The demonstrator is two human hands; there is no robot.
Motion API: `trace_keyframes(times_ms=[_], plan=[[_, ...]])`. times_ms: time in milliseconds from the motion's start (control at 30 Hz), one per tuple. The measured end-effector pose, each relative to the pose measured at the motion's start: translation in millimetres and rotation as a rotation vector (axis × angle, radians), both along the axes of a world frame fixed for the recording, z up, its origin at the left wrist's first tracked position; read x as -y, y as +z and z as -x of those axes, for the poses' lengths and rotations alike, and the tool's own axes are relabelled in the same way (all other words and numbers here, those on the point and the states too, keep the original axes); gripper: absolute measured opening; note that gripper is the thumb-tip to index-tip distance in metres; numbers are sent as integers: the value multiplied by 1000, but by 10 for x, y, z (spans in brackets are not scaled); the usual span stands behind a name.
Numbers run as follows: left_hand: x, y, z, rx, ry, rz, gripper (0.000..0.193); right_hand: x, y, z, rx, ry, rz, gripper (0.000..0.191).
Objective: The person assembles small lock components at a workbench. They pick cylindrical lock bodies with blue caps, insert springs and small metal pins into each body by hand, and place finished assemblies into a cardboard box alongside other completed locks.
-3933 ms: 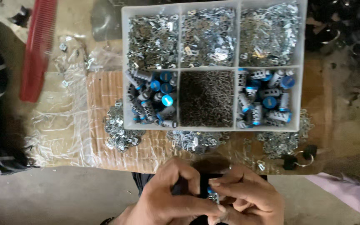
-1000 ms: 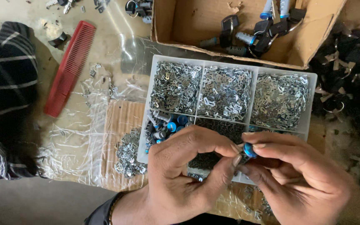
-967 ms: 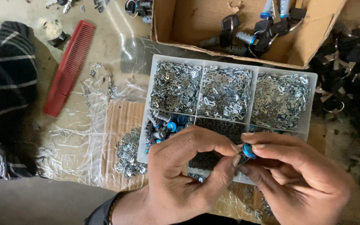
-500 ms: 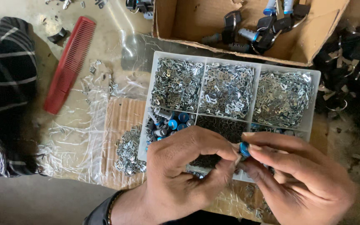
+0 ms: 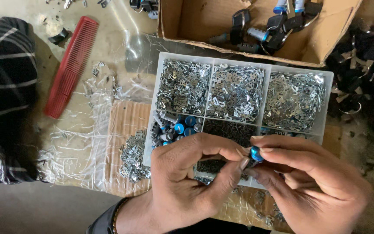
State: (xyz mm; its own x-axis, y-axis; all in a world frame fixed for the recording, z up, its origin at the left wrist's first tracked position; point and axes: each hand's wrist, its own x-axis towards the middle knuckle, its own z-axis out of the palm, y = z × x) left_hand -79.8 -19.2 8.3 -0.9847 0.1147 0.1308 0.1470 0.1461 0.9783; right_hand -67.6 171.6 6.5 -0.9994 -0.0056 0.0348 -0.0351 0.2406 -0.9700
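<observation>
**Small blue-capped cylinder pinched between both hands over the parts tray**

Both hands meet in front of the white compartment tray (image 5: pixel 325 108). The right hand (image 5: pixel 312 190) pinches a small blue-capped cylinder (image 5: pixel 256 154) between thumb and fingers, and the left hand (image 5: pixel 187 182) closes its forefinger and thumb against the same piece, so the two are clamped together on it just above the tray's near edge.

The step in hand looks like fitting or seating a tiny part into the cylinder; whatever sits between the left fingertips is too small to make out. The next move likely calls for a steady grip and fine alignment, since a slip would drop the piece among the loose parts.

The tray's far compartments hold silver metal plates (image 5: pixel 236 93), and more blue-capped cylinders (image 5: pixel 176 128) lie in its near left compartment. A cardboard box (image 5: pixel 187 26) of keyed locks stands beyond, with a red comb (image 5: pixel 72 65) lying to the left.
</observation>
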Motion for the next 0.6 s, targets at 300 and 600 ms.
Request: trace_keyframes(times_ms=[300, 600], plan=[[0, -15, -17, 1, -10, -13, 16, -30, 13, -23, -81, 51, -281, 29], [-34, 9, -11, 75, 26, -91, 16, -23, -17, 2, 36, -16, -41, 31]])
